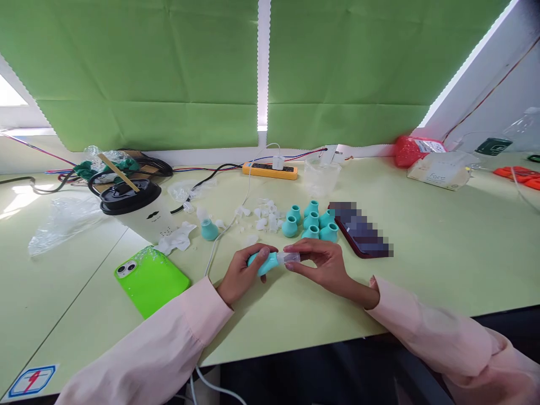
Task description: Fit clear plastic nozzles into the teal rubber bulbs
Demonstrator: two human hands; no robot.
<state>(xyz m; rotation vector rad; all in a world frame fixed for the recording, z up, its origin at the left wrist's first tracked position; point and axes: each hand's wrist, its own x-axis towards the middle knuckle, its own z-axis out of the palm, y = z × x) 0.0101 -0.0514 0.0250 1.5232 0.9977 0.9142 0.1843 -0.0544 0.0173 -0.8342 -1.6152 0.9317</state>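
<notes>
Near the table's front edge, my left hand (244, 273) is closed round a teal squeeze bulb (269, 261) lying on its side. A clear plastic nozzle (289, 257) meets the bulb's neck, and my right hand (323, 264) pinches it between thumb and fingers. Whether the nozzle is fully seated cannot be made out. Beyond my right hand several teal bulbs (311, 219) stand in a cluster, mouths up. Small clear plastic pieces (268, 216) lie scattered left of them. Another teal bulb (209, 229) sits farther left, with a clear piece at its top.
A green phone (152, 281) and a lidded cup (143, 216) with a straw are at left. A dark phone (360, 230) lies right of the bulbs. Behind stand a clear plastic cup (321, 177) and an orange power strip (270, 170). A white cable (223, 232) crosses the table.
</notes>
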